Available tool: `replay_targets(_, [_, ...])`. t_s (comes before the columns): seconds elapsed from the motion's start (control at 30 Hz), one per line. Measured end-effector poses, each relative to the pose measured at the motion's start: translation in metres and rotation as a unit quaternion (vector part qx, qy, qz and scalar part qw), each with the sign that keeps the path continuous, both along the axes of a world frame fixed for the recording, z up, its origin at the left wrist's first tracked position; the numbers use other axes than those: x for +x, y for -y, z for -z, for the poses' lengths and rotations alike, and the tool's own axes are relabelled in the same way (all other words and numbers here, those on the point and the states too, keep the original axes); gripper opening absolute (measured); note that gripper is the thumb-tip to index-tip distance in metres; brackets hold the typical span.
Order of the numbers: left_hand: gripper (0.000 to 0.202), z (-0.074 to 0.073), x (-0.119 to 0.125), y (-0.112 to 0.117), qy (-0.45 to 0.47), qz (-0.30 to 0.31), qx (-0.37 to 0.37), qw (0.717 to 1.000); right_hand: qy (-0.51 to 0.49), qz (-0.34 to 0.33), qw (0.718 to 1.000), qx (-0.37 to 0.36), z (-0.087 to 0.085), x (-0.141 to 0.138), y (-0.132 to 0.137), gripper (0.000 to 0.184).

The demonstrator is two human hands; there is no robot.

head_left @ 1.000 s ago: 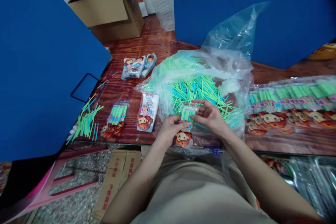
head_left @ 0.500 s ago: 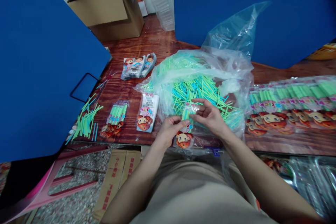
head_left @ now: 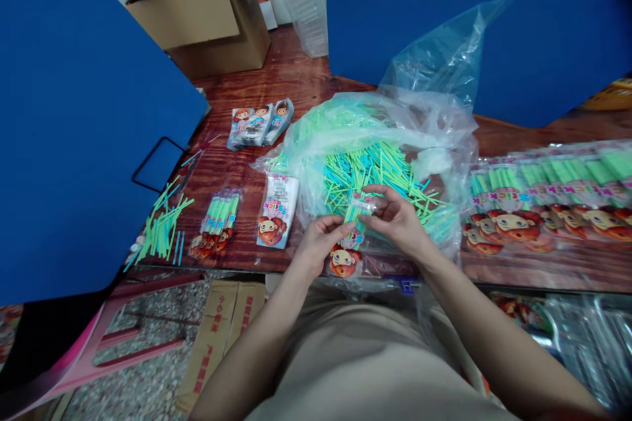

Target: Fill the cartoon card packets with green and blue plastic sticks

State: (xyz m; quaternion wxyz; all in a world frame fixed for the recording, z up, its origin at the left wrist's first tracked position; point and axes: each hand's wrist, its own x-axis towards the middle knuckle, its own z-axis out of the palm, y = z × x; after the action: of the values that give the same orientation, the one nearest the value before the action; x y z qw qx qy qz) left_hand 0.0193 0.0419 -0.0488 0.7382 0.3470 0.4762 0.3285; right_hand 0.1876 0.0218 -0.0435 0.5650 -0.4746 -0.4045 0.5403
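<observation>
Pinching a narrow clear packet (head_left: 356,214) of green sticks, the person's left hand (head_left: 320,245) and right hand (head_left: 395,220) are both closed on it, just in front of a big clear plastic bag (head_left: 428,120). The left fingers (head_left: 336,227) wrap the packet's lower part, while the right thumb and fingers (head_left: 381,197) press at its upper end, around the clear plastic top. A printed card with a cartoon face (head_left: 343,263) shows just below the hands, at the packet's lower end.

Inside the bag lies a heap of loose green and aqua sticks (head_left: 376,168). To the right of the bag, a long overlapping row of filled packets (head_left: 548,207) lies on a reddish wood-grain table (head_left: 316,79). To the left of the bag sit a flat printed packet (head_left: 278,210), then a packet filled with sticks (head_left: 220,223), and farther left a scatter of loose sticks (head_left: 162,227). Three packets printed with cartoon children (head_left: 260,123) lie behind and left of the bag, and an open cardboard box (head_left: 207,20) stands well beyond them, past a large blue board (head_left: 83,112).
</observation>
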Motion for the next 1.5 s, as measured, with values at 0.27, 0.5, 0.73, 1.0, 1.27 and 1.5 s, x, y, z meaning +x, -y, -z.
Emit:
replay_targets(0.27, [0.035,-0.004,0.002,0.001,-0.016,-0.007,0.006,1.0,0.016,-0.006,1.0,0.003,0.001,0.001,-0.001,0.051])
replay_targets(0.5, [0.035,-0.005,0.002,0.002,-0.025,0.001,0.003,1.0,0.02,-0.002,1.0,0.005,0.004,0.002,0.0,0.048])
replay_targets(0.73, [0.033,-0.004,0.001,0.001,-0.029,0.016,0.007,0.999,0.019,-0.001,1.0,0.001,0.005,0.002,-0.001,0.049])
replay_targets(1.0, [0.037,-0.006,0.003,0.006,-0.024,0.009,-0.007,1.0,0.063,0.026,0.998,-0.002,0.004,0.003,0.002,0.042])
replay_targets(1.27, [0.039,-0.047,-0.067,-0.013,-0.033,-0.08,0.039,0.996,0.005,0.062,0.998,-0.018,0.011,0.012,0.008,0.032])
replay_targets(1.5, [0.048,-0.044,-0.202,-0.064,-0.279,-0.248,0.155,0.915,0.017,0.07,0.996,-0.055,0.01,0.008,0.006,0.03])
